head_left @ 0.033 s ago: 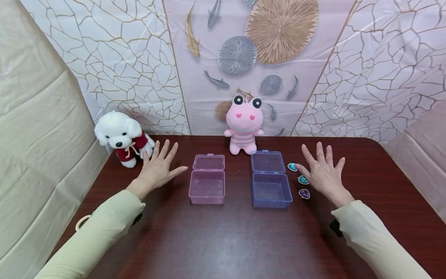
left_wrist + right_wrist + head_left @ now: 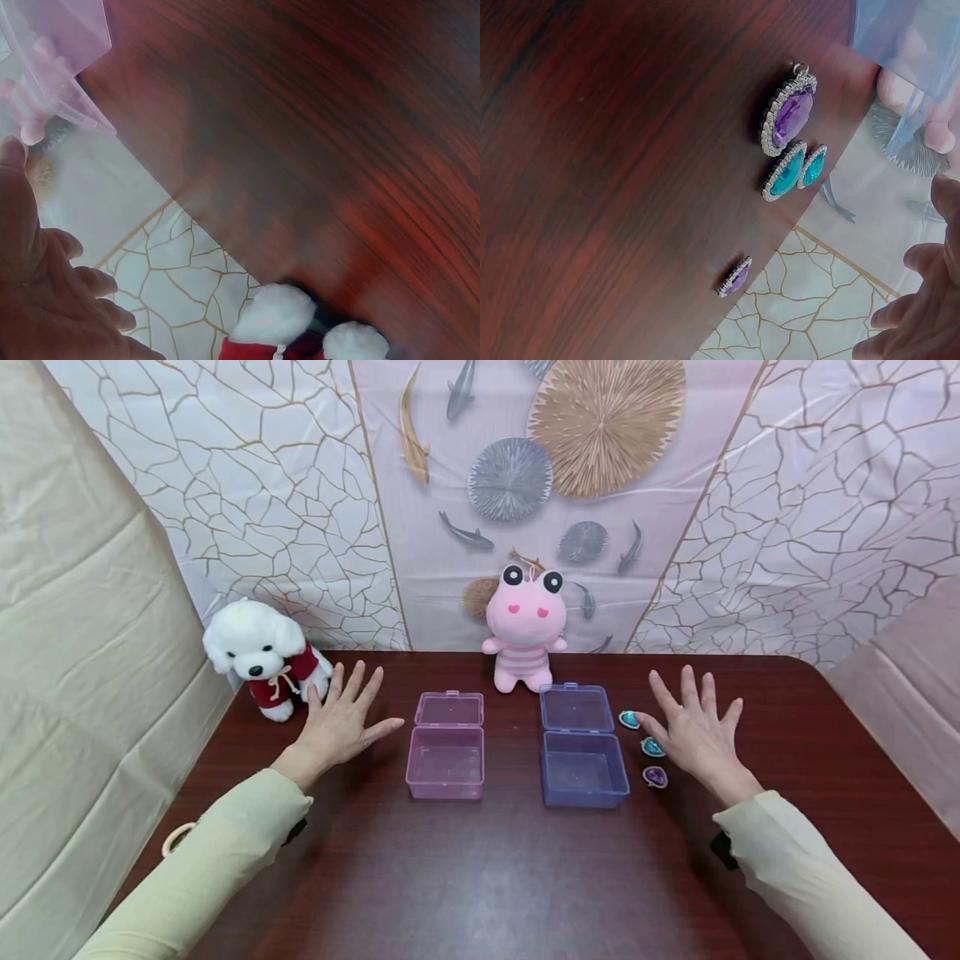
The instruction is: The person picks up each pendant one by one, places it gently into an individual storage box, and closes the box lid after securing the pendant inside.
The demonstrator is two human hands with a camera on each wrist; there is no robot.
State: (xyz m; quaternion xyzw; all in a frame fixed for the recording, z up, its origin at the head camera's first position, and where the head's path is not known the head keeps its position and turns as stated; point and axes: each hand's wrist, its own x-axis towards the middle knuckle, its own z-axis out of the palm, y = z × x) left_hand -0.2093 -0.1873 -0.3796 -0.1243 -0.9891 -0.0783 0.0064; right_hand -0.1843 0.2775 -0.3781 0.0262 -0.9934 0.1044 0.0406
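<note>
Holding my left hand [image 2: 333, 722] and right hand [image 2: 699, 735] empty, fingers apart, I have the purple gem pendant [image 2: 655, 777] near-left of my right hand, the closer one, beside the blue plastic box [image 2: 587, 797].

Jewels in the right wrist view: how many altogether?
4: a near purple jewel, a middle teal jewel, a farther teal jewel beyond it, and a lone purple jewel set apart. In the head view, the right hand apparently hides the lone one.

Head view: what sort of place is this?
Likely a staged recording corner indoors: a wrinkled printed backdrop hangs behind a dark wood-grain table, on which a pink box and a blue box stand open.
</note>
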